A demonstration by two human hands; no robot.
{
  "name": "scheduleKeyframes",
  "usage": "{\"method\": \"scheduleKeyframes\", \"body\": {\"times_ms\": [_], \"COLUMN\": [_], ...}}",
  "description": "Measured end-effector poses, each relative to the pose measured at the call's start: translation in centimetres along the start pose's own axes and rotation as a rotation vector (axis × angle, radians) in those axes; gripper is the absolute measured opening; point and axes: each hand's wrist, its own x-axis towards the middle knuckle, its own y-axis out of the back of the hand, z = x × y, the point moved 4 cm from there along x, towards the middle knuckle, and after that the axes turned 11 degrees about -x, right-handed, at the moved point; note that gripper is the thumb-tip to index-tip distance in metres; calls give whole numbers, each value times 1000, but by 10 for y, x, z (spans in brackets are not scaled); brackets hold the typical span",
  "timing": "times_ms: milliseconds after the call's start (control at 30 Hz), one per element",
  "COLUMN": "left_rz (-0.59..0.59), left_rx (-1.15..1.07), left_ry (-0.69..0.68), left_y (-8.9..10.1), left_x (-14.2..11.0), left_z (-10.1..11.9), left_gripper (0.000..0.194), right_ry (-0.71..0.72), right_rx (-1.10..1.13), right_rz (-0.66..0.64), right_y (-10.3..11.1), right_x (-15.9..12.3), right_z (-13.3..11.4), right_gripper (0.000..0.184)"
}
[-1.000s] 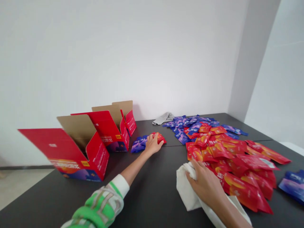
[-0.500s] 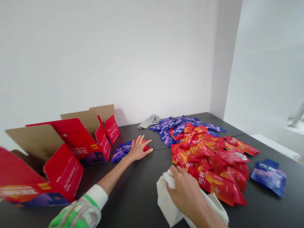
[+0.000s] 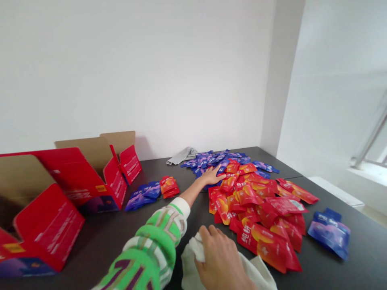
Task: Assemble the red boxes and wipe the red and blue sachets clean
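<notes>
three red boxes [image 3: 51, 229] are standing open on the tabletop [image 3: 99, 241], running toward its far edge. beside them, at least two small blue packets [image 3: 145, 194] are lying next to at least two small red packets [image 3: 169, 187]. one grey cloth [image 3: 182, 156] is resting by the far edge. your left hand [image 3: 212, 175], which was just over those red packets, is now reaching where the blue pile [image 3: 205, 160] is meeting the red pile [image 3: 256, 205], so your work is shifting there; its grip is spreading wide. both piles are overlapping beyond counting. your right hand [image 3: 220, 257] is clutching one white cloth [image 3: 188, 259] near the near edge. at least one blue pouch [image 3: 329, 233] is lying toward the right edge.
</notes>
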Motion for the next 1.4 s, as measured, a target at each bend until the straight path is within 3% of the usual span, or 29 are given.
{"method": "scheduleKeyframes", "body": {"times_ms": [200, 467, 600, 733, 900, 1000, 1100, 1200, 1400], "left_rz": [171, 318, 348, 291, 125, 59, 163, 230, 117], "left_rx": [14, -90, -175, -383, -558, -663, -714, -684, -742], "left_ry": [-46, -149, -206, -293, -164, -48, 45, 55, 37], "left_y": [0, 33, 62, 76, 53, 28, 12, 5, 2], "left_x": [-10, -49, -98, -186, -305, -347, -364, -363, -355], "left_z": [7, 20, 18, 11, -2, -5, -9, -9, -5], "left_gripper": [55, 38, 35, 29, 22, 18, 11, 15, 15], "right_ry": [6, -18, -60, -154, -258, -227, -101, 39, 124], "right_rx": [0, 18, 19, -12, -86, -97, -62, -16, 55], "right_rz": [-17, 44, 71, 59, 39, 73, 82, 88, 145], "right_y": [1, 1, 6, 19, 40, 41, 31, 20, 11], "right_x": [-1, 1, 7, 13, 15, 13, 7, 3, -7], "right_z": [-3, 7, 19, 42, 66, 59, 33, 4, -31], "right_gripper": [38, 24, 21, 25, 25, 23, 20, 16, 13]}}
